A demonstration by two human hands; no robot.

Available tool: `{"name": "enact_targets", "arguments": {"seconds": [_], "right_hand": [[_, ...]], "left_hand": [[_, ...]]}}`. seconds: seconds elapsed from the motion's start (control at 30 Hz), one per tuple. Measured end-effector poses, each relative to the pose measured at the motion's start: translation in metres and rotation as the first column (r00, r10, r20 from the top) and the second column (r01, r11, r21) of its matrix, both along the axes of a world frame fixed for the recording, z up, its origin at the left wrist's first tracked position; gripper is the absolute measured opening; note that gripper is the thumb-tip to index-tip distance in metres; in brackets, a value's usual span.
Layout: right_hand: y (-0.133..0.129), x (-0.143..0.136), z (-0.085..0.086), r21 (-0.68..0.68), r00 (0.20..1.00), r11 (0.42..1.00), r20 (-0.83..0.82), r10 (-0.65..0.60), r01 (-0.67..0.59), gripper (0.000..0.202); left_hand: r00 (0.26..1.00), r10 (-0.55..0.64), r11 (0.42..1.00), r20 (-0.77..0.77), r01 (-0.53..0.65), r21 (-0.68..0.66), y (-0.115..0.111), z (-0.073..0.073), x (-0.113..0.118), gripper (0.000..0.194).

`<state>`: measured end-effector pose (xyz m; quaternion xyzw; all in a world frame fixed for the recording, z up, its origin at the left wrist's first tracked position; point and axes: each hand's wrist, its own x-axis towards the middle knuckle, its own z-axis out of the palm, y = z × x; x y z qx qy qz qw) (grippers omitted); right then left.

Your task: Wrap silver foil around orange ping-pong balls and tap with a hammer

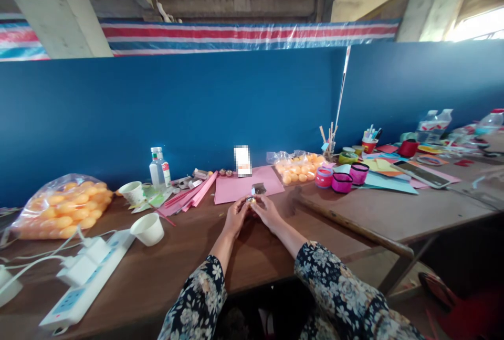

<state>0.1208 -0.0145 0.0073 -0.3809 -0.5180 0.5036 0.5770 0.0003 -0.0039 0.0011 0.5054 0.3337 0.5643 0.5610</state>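
My left hand and my right hand meet above the near edge of a pink sheet of paper. Between their fingertips is a small shiny metallic ball, gripped from both sides and partly covered by the fingers. A dark flat piece lies on the paper just beyond the hands; its kind is unclear. Two similar shiny balls rest near the back edge of the sheet. Folded pink paper strips lie to the left of it.
Bags of orange balls stand at left and behind right. A white power strip, paper cups and a glass bottle are left. Tape rolls, a phone and a wooden stick lie right.
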Motion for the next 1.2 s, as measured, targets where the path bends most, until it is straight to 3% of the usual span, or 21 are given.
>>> {"name": "enact_targets", "arguments": {"seconds": [0.2, 0.6, 1.2], "right_hand": [[0.0011, -0.0002, 0.0032, -0.055, 0.998, 0.998, -0.062, -0.013, 0.01, 0.036], [0.0044, 0.0013, 0.0003, -0.047, 0.99, 0.998, -0.136, 0.029, -0.036, 0.035], [0.0062, 0.001, -0.0016, -0.064, 0.992, 0.998, -0.125, -0.034, 0.026, 0.028]], "left_hand": [[0.996, -0.053, 0.998, 0.078, 0.055, -0.025, 0.0006, -0.0009, 0.0001, 0.037], [0.996, -0.064, 0.998, 0.062, 0.065, -0.011, -0.0007, 0.0002, -0.0005, 0.037], [0.997, -0.072, 0.997, 0.017, 0.072, -0.004, -0.0009, 0.0, -0.0015, 0.046]]}}
